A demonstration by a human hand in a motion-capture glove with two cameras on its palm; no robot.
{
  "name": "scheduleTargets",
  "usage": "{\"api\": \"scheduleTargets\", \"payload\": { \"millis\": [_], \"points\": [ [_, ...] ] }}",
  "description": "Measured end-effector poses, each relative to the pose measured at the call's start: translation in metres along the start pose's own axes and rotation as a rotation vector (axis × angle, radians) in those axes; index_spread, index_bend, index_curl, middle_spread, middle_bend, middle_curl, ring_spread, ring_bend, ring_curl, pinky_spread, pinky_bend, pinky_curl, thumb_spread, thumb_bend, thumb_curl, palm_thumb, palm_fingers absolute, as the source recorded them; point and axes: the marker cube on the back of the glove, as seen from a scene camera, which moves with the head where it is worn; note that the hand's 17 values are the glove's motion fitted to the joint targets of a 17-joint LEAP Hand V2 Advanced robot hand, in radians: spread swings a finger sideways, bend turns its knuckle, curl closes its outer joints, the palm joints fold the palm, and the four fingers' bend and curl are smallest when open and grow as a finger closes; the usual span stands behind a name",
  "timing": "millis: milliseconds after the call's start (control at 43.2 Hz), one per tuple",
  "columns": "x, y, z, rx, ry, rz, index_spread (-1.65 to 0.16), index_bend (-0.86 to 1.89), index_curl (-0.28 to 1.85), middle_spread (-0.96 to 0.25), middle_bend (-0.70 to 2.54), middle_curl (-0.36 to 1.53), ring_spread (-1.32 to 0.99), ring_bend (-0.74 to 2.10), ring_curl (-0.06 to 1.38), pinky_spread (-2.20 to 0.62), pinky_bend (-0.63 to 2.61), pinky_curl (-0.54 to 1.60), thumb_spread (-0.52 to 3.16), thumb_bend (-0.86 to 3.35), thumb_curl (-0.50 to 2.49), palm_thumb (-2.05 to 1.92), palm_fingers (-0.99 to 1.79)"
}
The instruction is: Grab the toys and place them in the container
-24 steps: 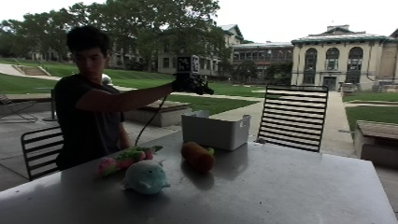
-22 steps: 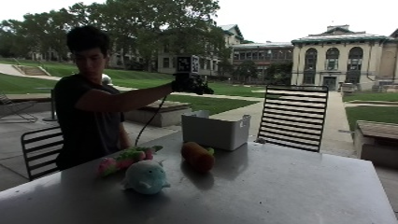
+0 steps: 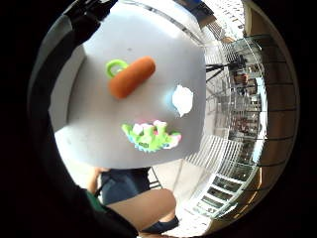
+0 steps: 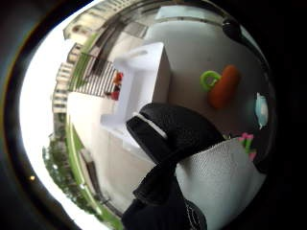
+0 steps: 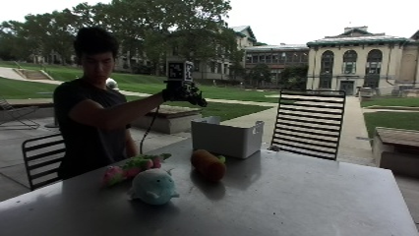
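Black-gloved right hand [image 5: 182,93] raised above the white plastic container [image 5: 226,138], grip relaxed, empty; orange plush carrot [image 5: 208,164], teal plush [image 5: 153,186] and green-pink plush [image 5: 134,166] crowd the grey surface [image 5: 294,196]; a descending reach may knock a neighbour

No readable text, label, brand, number or sign appears on the toys, the container, the bench or the buildings behind.

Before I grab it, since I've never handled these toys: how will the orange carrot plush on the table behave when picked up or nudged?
The carrot plush looks like stuffed fabric, so probably soft, light and not fragile. Its long rounded body lies on its side on the smooth table, so a nudge might roll it. The green loop at one end would likely flop.
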Motion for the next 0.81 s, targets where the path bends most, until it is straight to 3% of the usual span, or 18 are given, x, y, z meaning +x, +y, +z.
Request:
{"api": "scheduleTargets", "payload": {
  "millis": [93, 255, 440, 811],
  "points": [
    [0.020, 0.018, 0.009, -0.061, -0.041, -0.137, -0.13, 0.17, 0.21, -0.04, 0.24, 0.20, -0.21, 0.34, 0.13, -0.13, 0.52, 0.25, 1.12, -0.05, 0.13, -0.06, 0.32],
    [0.078, 0.036, 0.038, -0.059, -0.041, -0.140, -0.13, 0.18, 0.24, -0.05, 0.25, 0.23, -0.22, 0.38, 0.14, -0.14, 0.50, 0.26, 1.11, -0.06, 0.14, -0.08, 0.33],
    [0.102, 0.068, 0.074, -0.080, -0.032, -0.094, -0.13, 0.18, 0.27, -0.05, 0.25, 0.26, -0.23, 0.40, 0.16, -0.14, 0.51, 0.28, 1.10, -0.07, 0.15, -0.09, 0.33],
    [0.148, 0.119, 0.199, -0.234, -0.080, 0.016, -0.14, 0.17, 0.31, -0.08, 0.31, 0.31, -0.25, 0.49, 0.18, -0.15, 0.47, 0.29, 1.07, -0.07, 0.16, -0.09, 0.35]
  ]
}}
